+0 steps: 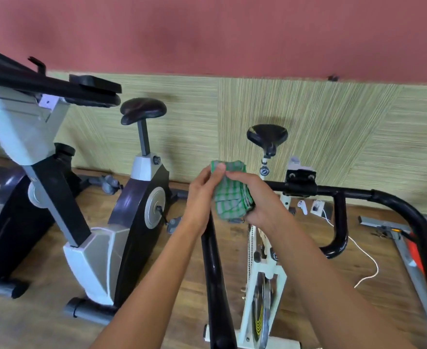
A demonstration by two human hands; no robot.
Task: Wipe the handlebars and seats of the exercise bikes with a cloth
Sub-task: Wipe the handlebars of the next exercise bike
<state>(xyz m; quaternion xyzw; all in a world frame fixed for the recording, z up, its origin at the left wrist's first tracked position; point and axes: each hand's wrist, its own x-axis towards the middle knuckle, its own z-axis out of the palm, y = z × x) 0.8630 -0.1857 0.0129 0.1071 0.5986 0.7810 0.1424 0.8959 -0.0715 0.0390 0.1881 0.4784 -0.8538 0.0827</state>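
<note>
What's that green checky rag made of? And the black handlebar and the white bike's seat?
The cloth looks like soft woven fabric, maybe cotton: it folds and shows a checked weave. The handlebar seems glossy painted metal tubing: bright reflections. The seat looks like smooth black vinyl or plastic; hard to tell which.

Cloth [230, 195] green-white check; handlebar [358, 191] black; wall [207, 34] red.

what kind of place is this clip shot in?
Probably a small gym or workout room: a grey-and-black exercise bike beside a white spin bike on a wooden floor, with a green cloth held on the spin bike's black handlebar.
</note>
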